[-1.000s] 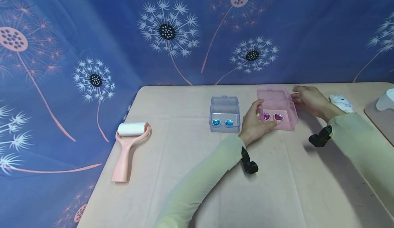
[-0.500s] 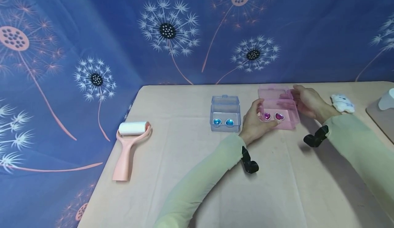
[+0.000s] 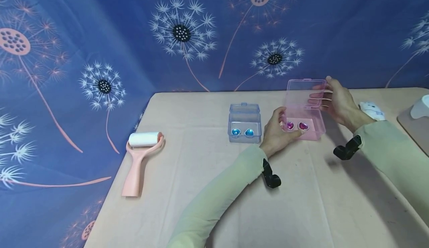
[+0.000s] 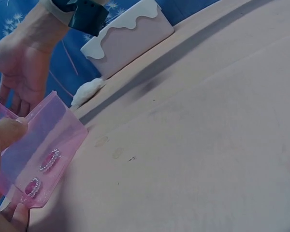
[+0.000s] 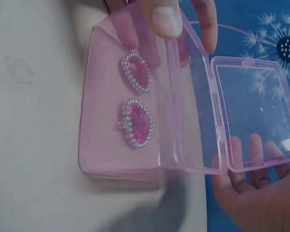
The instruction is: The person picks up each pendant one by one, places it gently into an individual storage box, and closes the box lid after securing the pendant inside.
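Note:
A translucent pink plastic box (image 3: 316,134) sits on the table with its lid (image 3: 303,91) raised at the back. Inside lie two pink jewels (image 5: 137,125) with silvery beaded rims. My left hand (image 3: 278,134) grips the box by its left side, thumb at the front wall. At the lid's right edge is my right hand (image 3: 342,104); its extended fingers (image 5: 256,154) show through the clear lid from behind. Left of the hands stands a translucent blue box (image 3: 244,139), lid also up, with two blue jewels (image 3: 249,133) inside.
A pink lint roller (image 3: 134,173) with a white roll lies on the left of the table (image 3: 201,188). A small white plush-like item (image 3: 372,111) lies beyond the right wrist. A pink-and-white container (image 4: 135,43) stands at the far right. Patterned blue cloth (image 3: 214,35) hangs behind.
My right hand has risen, and the pink box's lid has swung from lying back to nearly upright. My left hand keeps its grip on the box.

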Available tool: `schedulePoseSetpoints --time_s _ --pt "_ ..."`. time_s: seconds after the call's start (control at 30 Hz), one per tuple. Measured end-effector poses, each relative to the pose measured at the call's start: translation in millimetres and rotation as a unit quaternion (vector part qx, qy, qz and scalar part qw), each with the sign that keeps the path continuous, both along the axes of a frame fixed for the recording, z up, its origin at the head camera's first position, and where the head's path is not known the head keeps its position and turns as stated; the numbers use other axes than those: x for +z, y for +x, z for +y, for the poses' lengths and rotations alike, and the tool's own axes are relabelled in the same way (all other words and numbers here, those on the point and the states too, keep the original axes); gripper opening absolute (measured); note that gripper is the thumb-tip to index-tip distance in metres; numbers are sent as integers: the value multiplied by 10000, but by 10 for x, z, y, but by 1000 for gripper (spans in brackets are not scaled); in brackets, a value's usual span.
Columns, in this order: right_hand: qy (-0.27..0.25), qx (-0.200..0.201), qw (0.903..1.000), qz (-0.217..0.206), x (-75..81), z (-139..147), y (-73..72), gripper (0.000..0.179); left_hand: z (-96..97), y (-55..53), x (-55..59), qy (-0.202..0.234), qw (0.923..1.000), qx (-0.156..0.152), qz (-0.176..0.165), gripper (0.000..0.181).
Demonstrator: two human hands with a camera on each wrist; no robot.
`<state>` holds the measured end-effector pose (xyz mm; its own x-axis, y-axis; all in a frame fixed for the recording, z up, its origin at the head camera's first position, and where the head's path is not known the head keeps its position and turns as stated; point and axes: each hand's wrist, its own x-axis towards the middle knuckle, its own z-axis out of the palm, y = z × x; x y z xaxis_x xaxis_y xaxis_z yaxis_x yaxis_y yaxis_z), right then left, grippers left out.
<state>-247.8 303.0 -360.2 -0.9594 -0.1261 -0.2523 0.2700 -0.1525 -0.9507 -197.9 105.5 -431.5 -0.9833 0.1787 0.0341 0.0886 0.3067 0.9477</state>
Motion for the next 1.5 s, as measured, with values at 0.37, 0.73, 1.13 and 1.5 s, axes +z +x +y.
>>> schedulePoseSetpoints --time_s 0.37,0.73,1.13,1.5 --pt "1556 328 9857 554 91 -36 115 39 -1 -4 -4 -70 10000 -7 15 80" --pt "2772 396 9523 1215 -51 -36 252 45 -22 -18 11 -150 9999 -32 73 81" --pt "3560 1019 9211 1201 -176 46 390 53 -2 -24 3 -91 9999 -53 -10 84" --pt "3742 990 9079 1607 -318 41 513 48 -19 -20 -2 -170 9996 -202 37 85"
